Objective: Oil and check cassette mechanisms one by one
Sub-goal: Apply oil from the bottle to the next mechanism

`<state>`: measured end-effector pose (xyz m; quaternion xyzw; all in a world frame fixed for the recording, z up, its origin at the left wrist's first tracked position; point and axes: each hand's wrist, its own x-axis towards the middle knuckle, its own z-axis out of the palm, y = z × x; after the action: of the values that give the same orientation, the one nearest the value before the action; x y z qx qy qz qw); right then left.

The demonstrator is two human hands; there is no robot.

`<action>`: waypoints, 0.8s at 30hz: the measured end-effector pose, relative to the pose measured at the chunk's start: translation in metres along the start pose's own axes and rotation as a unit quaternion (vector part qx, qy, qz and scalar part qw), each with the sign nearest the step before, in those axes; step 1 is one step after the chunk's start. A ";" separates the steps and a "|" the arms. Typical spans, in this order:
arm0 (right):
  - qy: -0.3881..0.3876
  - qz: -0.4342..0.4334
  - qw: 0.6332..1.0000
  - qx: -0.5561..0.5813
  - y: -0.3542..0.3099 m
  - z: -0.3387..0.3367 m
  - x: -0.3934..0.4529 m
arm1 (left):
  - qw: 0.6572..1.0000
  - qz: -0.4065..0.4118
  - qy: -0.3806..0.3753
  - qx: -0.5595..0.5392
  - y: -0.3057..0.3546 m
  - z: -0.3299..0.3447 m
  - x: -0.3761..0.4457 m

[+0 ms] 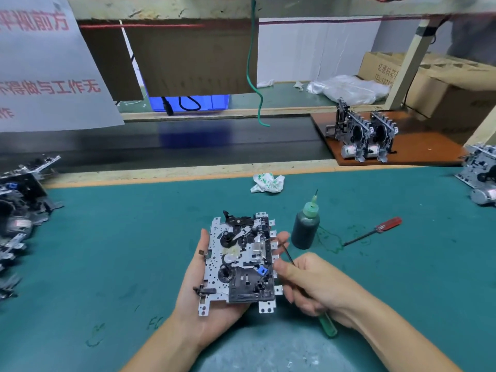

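Observation:
A metal cassette mechanism (241, 261) with black gears and a small blue part lies face up in my left hand (206, 299), whose fingers curl round its edges. My right hand (314, 283) grips a green-handled screwdriver (328, 327). Its thin dark shaft points up-left at the mechanism's right edge. A dark oil bottle (305, 229) with a green needle cap stands upright on the green mat (134, 237), just right of the mechanism.
A red-handled screwdriver (375, 230) lies right of the bottle. A crumpled wrapper (267, 183) sits behind it. Several mechanisms are piled at the left edge (18, 210). Two stand on a brown board (362, 138), and more lie at the far right (480, 178). A dark conveyor belt (188, 143) runs behind the mat.

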<state>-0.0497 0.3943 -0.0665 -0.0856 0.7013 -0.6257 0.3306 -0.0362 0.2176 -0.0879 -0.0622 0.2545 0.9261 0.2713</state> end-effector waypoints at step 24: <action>0.184 -0.145 0.958 -0.167 0.001 -0.024 0.002 | 0.985 0.091 0.072 -0.126 0.009 0.003 0.002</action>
<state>-0.0648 0.4127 -0.0684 -0.1239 0.8245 -0.5459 0.0828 -0.0425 0.2138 -0.0816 -0.1390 0.1595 0.9646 0.1572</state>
